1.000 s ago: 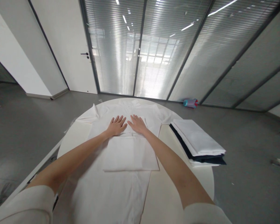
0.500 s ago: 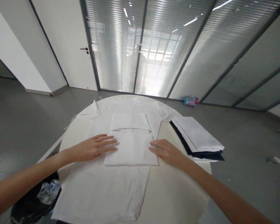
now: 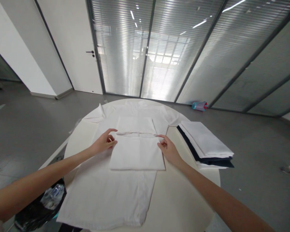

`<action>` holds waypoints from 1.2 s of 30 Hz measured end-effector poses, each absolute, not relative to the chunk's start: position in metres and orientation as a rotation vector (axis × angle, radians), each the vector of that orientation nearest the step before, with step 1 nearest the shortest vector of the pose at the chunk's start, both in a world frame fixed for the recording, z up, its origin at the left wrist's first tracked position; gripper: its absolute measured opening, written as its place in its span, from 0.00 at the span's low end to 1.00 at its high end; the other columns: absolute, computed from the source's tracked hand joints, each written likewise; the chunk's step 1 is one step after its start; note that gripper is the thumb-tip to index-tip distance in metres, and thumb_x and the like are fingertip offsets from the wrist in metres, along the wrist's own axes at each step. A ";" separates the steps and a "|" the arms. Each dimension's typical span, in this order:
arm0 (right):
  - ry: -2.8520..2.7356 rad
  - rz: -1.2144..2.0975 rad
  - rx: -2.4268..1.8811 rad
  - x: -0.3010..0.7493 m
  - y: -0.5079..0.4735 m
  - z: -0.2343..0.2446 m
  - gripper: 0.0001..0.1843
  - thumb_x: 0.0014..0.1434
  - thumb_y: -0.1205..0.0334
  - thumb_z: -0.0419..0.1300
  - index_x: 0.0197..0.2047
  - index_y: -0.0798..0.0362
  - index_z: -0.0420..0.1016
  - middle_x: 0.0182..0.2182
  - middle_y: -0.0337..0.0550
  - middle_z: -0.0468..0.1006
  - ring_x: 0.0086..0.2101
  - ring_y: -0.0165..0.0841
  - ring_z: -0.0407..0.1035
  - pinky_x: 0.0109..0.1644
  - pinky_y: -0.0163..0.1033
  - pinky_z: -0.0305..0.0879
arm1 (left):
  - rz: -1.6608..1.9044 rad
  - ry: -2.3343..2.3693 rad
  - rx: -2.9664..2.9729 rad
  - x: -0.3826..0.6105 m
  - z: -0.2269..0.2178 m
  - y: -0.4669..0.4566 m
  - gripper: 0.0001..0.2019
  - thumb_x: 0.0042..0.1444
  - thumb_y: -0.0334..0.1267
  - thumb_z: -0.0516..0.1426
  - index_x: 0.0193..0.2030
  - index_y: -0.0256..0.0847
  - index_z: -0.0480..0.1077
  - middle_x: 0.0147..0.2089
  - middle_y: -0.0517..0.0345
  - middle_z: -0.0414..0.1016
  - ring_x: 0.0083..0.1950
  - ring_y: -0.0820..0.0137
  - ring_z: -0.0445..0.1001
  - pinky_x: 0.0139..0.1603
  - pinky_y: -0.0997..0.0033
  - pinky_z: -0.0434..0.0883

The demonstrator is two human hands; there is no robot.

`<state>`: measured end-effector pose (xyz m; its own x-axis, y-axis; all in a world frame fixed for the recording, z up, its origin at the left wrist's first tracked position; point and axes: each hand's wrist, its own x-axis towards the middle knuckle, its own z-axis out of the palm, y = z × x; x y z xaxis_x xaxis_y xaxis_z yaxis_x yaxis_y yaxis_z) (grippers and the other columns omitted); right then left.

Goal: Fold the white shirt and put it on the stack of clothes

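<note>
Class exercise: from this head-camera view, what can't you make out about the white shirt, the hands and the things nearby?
Head view:
Left hand: its curled fingers hide whether they grip the white shirt.
Folded stack: the top white layer hides the dark layers below.
Black bag: cut off by the bottom edge.
Floor bottle: too small to read any markings.

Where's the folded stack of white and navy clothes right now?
In the head view, the stack sits on the right side of the round white table, just right of the right hand and the white shirt.
</note>
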<state>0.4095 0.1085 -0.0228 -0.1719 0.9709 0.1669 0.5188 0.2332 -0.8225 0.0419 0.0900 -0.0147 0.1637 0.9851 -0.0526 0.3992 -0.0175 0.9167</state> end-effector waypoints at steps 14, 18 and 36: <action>-2.582 0.097 -0.820 0.440 0.079 -0.006 0.22 0.63 0.73 0.54 0.55 0.46 0.76 0.54 0.51 0.73 0.53 0.42 0.68 0.57 0.53 0.68 | 0.602 0.896 2.823 0.026 0.009 0.042 0.24 0.59 0.28 0.57 0.61 0.50 0.70 0.62 0.48 0.69 0.64 0.58 0.66 0.64 0.55 0.66; -2.699 0.134 -0.698 0.448 0.057 0.012 0.33 0.54 0.78 0.53 0.61 0.49 0.71 0.56 0.53 0.73 0.58 0.43 0.65 0.59 0.55 0.66 | 0.411 0.743 2.942 0.040 0.024 0.016 0.30 0.55 0.35 0.62 0.66 0.47 0.65 0.63 0.46 0.70 0.65 0.53 0.66 0.65 0.49 0.64; -2.506 0.095 -0.649 0.440 0.102 0.001 0.36 0.63 0.56 0.64 0.71 0.49 0.58 0.63 0.58 0.68 0.63 0.45 0.62 0.64 0.55 0.61 | 1.511 1.054 2.759 0.058 0.030 0.059 0.11 0.62 0.29 0.59 0.49 0.43 0.74 0.38 0.56 0.81 0.36 0.72 0.79 0.39 0.76 0.76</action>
